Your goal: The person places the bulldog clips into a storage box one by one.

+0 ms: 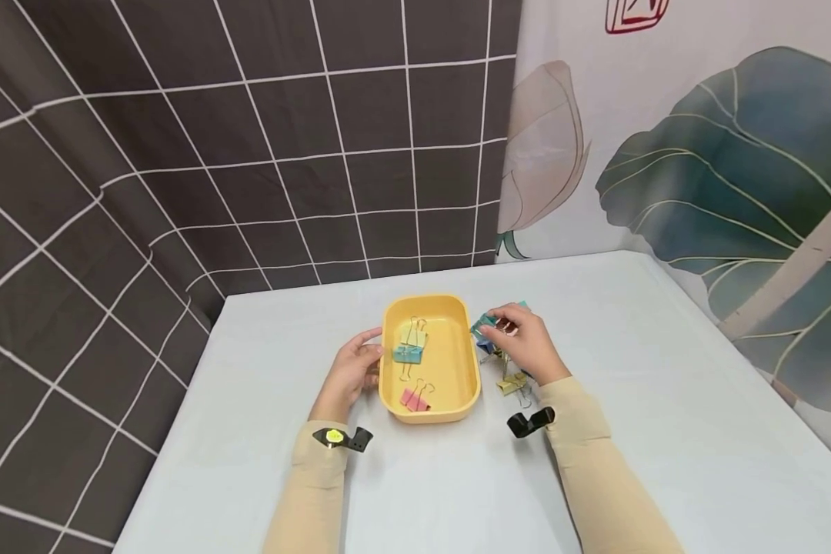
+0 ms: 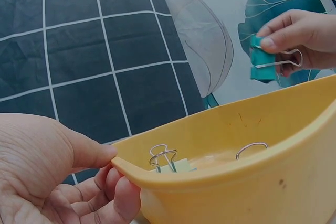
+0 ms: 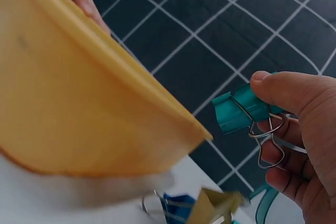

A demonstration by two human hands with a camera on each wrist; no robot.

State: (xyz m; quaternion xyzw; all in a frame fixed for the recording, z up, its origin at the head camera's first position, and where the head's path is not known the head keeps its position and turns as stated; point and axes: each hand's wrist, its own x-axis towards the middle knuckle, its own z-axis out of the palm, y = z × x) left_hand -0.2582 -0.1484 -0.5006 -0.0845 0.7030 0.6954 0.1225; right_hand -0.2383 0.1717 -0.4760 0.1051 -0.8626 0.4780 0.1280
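A yellow plastic tray [image 1: 445, 416] stands on the table, with a pale yellow binder clip [image 1: 413, 337], a blue binder clip [image 1: 408, 355] and a pink binder clip [image 1: 414, 400] inside. My left hand [image 1: 352, 368] pinches the tray's left rim between thumb and fingers, as the left wrist view shows closely. Just off the tray's right side, my right hand [image 1: 524, 338] holds a teal binder clip [image 3: 241, 109] between thumb and fingers. In the right wrist view the clip is raised beside the rim, its wire handles pointing toward the palm.
Right of the tray, partly under my right hand, lie more binder clips, among them a yellow clip [image 1: 512, 383] and a dark blue clip [image 3: 177, 207]. A white cloth covers the table [image 1: 249, 431]. Behind it hangs a dark checked curtain [image 1: 360, 177].
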